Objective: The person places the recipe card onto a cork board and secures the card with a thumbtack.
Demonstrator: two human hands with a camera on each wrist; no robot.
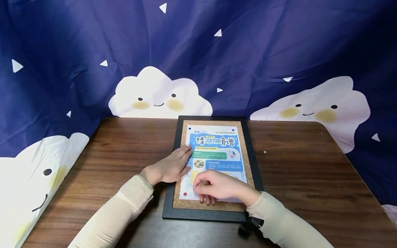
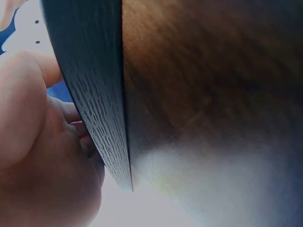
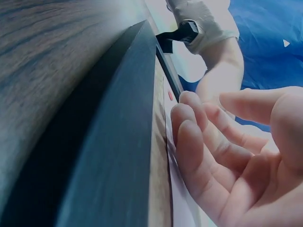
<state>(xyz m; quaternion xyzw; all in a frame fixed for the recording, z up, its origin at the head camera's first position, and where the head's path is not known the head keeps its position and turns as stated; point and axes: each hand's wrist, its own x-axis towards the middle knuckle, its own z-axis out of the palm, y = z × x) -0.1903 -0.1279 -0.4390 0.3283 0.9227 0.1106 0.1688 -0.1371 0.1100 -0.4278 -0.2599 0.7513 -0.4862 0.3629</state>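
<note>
A poster (image 1: 214, 166) with blue and green panels lies on a cork board (image 1: 245, 162) in a black frame (image 1: 204, 214). Pushpins stand at three of its corners: a blue one (image 1: 190, 128) at top left, a purple one (image 1: 233, 130) at top right, a red one (image 1: 185, 194) at bottom left. My left hand (image 1: 172, 166) rests across the frame's left side, fingers straight on the poster's left edge. Over the lower part of the poster is my right hand (image 1: 217, 185), fingers loosely bent. In the right wrist view its thumb and fingers (image 3: 191, 144) are apart with nothing between them, covering the poster's bottom right corner.
A small yellow-green pushpin (image 1: 265, 152) lies on the brown wooden table (image 1: 297, 179), right of the frame. Behind the table hangs a dark blue curtain (image 1: 235, 62) with white clouds. A black wrist camera (image 1: 249, 225) sits under the right sleeve, close to the frame's lower right corner.
</note>
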